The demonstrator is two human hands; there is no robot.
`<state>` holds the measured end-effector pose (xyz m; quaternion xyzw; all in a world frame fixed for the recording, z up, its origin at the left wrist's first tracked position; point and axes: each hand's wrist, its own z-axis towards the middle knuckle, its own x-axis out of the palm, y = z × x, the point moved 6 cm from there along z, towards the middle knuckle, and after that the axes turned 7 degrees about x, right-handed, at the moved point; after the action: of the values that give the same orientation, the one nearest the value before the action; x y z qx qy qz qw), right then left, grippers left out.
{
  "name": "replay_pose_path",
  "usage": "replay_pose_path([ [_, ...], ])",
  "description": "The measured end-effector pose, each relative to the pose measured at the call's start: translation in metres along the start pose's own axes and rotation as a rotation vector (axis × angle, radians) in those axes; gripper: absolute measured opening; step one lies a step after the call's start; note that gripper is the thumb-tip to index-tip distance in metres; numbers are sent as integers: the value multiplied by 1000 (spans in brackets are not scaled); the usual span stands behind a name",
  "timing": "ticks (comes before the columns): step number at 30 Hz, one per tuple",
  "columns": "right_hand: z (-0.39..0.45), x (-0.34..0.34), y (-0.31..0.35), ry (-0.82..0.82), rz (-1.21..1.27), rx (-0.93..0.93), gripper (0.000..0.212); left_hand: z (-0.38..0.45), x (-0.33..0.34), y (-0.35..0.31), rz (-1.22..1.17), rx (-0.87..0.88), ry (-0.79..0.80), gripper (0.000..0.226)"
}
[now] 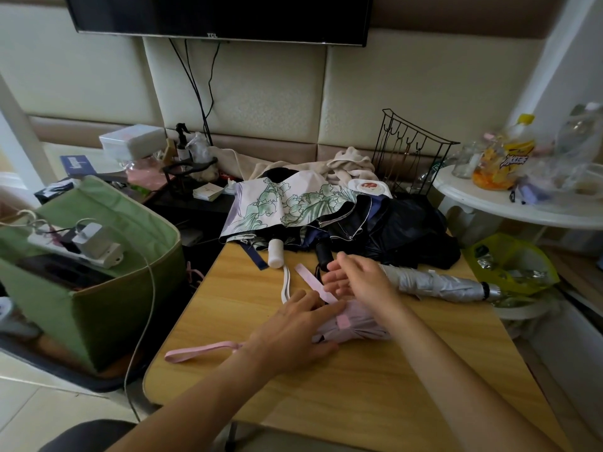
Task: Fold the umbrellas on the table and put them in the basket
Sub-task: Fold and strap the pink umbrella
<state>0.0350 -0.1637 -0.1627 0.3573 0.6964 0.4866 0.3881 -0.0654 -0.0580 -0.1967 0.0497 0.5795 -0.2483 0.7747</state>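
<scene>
Pink umbrella (350,324) lies rolled on the table (359,386); left hand (293,331) presses flat to keep its folds tight, while right hand (355,277), fingers spread, reaches for the strap (315,283).

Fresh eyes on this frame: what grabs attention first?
Both hands at centre of the wooden table: left hand presses the rolled pale pink umbrella, right hand open by its pink strap. Behind, a floral white-and-green umbrella lies unfolded; the green fabric basket stands left.
</scene>
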Motion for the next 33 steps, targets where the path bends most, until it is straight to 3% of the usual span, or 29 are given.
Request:
replay_pose_path([
  [3,-7,-11,-2,27,-504,-167,17,1,-1,-2,0,1,2,73],
  [5,-13,-18,-9,166,-699,-118,14,2,0,-2,-5,-9,23,74],
  [9,-27,-27,-15,399,-1060,-24,65,5,2,-1,32,-21,52,79],
  [12,-28,-17,-17,347,-1192,-126,70,5,1,-2,19,-36,60,70],
  [23,-30,-21,-17,242,-1099,-287,51,18,-11,-3,-69,-179,88,41],
  [25,-30,-27,-15,169,-1087,-323,63,18,-18,-1,-112,-223,95,37],
  [27,-29,-36,-9,-4,-1050,-386,94,18,-28,7,-211,-295,73,35],
  [29,-28,-45,-2,-185,-855,-417,123,15,-39,15,-384,-378,15,33],
  [31,-28,-48,-3,-280,-571,-387,130,11,-48,20,-650,-494,-69,29],
  [33,-30,-42,-5,-251,-307,-283,119,7,-52,19,-954,-621,-138,21],
])
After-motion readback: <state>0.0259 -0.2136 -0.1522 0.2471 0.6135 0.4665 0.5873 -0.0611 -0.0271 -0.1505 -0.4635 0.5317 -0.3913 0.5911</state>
